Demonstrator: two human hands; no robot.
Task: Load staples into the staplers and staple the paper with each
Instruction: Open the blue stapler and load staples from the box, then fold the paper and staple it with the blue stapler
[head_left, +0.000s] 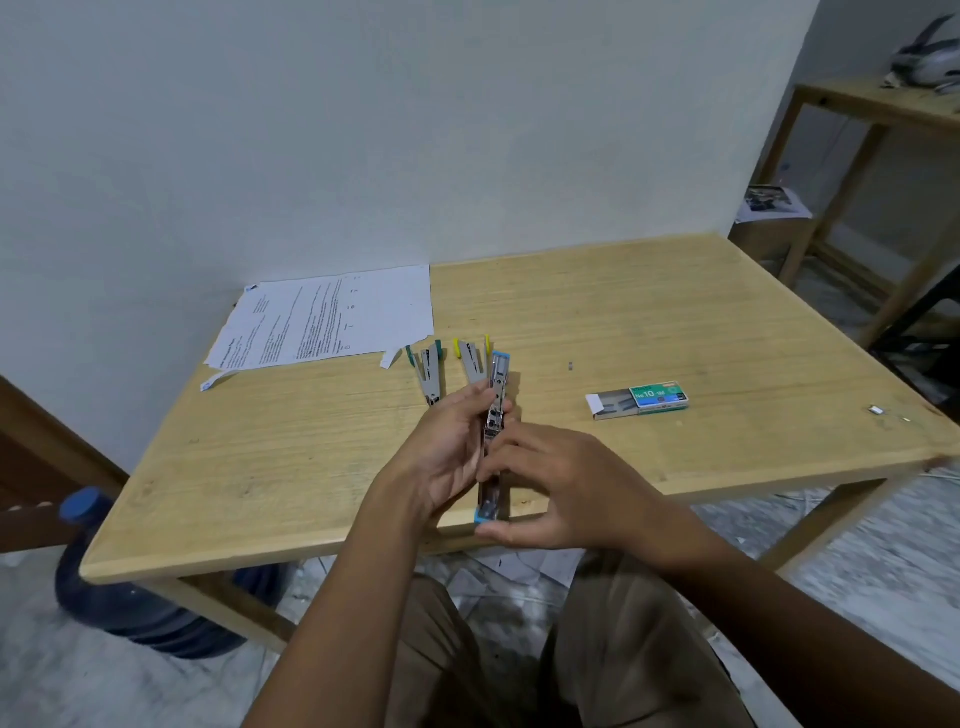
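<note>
Staple box (658, 398) slid open, staples (615, 405) inside; left hand (447, 457) and right hand (561, 493) fingers grip blue stapler (497, 384).

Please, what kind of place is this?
Probably a plain room at home: a light wooden table against a bare white wall, a large blue water bottle on the floor, a wooden rack nearby.

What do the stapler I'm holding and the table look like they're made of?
Stapler: bright bare metal, judging by its glinting silver body; the blue end caps look like matte plastic. Table: pale wood with visible grain and a smooth finish, solid or veneer I cannot tell.
</note>
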